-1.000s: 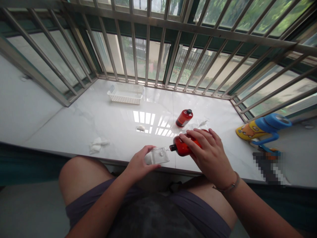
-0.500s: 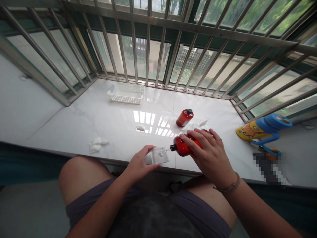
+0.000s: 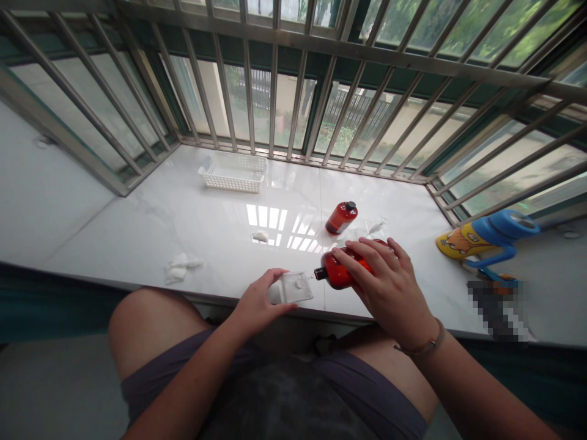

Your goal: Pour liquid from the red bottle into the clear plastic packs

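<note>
My right hand (image 3: 389,287) grips a red bottle (image 3: 338,272) from above. The bottle is tipped on its side, its uncapped black threaded neck pointing left. From the neck a thin clear stream runs down to a small clear square container (image 3: 297,288). My left hand (image 3: 263,299) holds that container by its sides, thumb on the near edge and fingers on the far one. Behind my right hand a second red bottle (image 3: 342,218) with a black cap stands on the white ledge (image 3: 220,232).
A white perforated basket (image 3: 233,174) sits at the back by the barred window. Crumpled white tissue (image 3: 181,267) lies on the left, a small white scrap (image 3: 260,236) mid-ledge, and clear plastic wrapping (image 3: 373,228) near the bottles. A blue and yellow flask (image 3: 486,235) stands at right.
Hardly anything differs: both hands, the tipped bottle and the container keep their places, and the clear stream still runs. The view has shifted very slightly.
</note>
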Action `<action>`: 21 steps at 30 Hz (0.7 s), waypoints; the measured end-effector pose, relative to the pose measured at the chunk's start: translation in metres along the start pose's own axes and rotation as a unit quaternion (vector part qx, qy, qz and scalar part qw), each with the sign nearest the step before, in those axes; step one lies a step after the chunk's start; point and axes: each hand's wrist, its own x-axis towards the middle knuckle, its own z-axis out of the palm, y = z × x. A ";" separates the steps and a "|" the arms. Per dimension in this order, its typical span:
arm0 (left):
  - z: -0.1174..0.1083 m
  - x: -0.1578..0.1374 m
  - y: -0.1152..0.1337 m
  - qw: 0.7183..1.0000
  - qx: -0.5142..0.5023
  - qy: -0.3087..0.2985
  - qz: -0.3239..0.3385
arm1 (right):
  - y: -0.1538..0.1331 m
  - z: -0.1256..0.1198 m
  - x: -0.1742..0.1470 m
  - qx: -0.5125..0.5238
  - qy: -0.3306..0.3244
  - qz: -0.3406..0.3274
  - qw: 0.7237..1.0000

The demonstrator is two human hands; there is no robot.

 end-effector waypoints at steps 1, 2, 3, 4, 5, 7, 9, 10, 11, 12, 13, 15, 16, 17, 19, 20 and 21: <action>0.000 0.000 0.000 1.000 0.001 0.000 0.000 | 0.000 0.000 0.000 -0.001 0.000 0.000 1.000; 0.000 0.000 -0.001 1.000 0.002 -0.001 0.001 | 0.000 0.000 0.000 -0.002 0.000 0.000 1.000; 0.000 0.000 -0.001 1.000 0.002 -0.001 0.001 | 0.000 -0.001 0.000 -0.002 0.000 0.000 1.000; 0.000 0.000 -0.002 1.000 0.001 -0.001 0.002 | 0.000 -0.001 0.000 -0.002 0.000 0.000 1.000; 0.000 0.000 -0.002 1.000 0.001 -0.001 0.002 | 0.000 -0.001 0.000 -0.002 0.000 0.000 1.000; 0.000 0.000 -0.003 1.000 0.000 0.000 0.002 | -0.001 -0.001 0.000 -0.001 0.000 0.000 1.000; 0.000 -0.001 -0.004 1.000 0.000 0.002 0.002 | -0.001 -0.001 0.000 -0.001 0.000 0.000 1.000; 0.000 -0.001 -0.004 1.000 0.000 0.003 0.003 | -0.001 -0.001 0.000 -0.001 0.000 0.000 1.000; 0.000 -0.001 -0.004 1.000 -0.001 0.004 0.003 | -0.001 -0.001 0.000 -0.002 0.001 0.000 1.000; 0.000 -0.001 -0.004 1.000 -0.001 0.004 0.003 | -0.001 0.000 0.000 -0.002 0.002 0.000 1.000; 0.000 -0.001 -0.004 1.000 -0.001 0.005 0.003 | 0.000 0.000 0.000 -0.003 0.002 0.000 1.000; 0.000 -0.001 -0.004 1.000 0.002 0.005 0.002 | 0.000 0.000 0.000 -0.003 0.002 0.000 1.000; 0.000 -0.001 -0.005 1.000 0.003 0.005 0.001 | 0.000 0.000 0.000 -0.003 0.002 -0.001 1.000; 0.000 -0.001 -0.005 1.000 0.004 0.005 0.000 | 0.000 0.000 0.000 -0.004 0.002 -0.001 1.000; 0.000 -0.001 -0.005 1.000 0.003 0.006 0.000 | 0.000 0.000 0.000 -0.006 0.003 -0.002 1.000; 0.001 -0.001 -0.005 1.000 0.001 0.006 -0.001 | 0.000 0.000 0.000 -0.007 0.003 -0.001 1.000; 0.001 -0.001 -0.005 1.000 -0.002 0.006 -0.001 | 0.000 0.000 0.000 -0.008 0.003 -0.001 1.000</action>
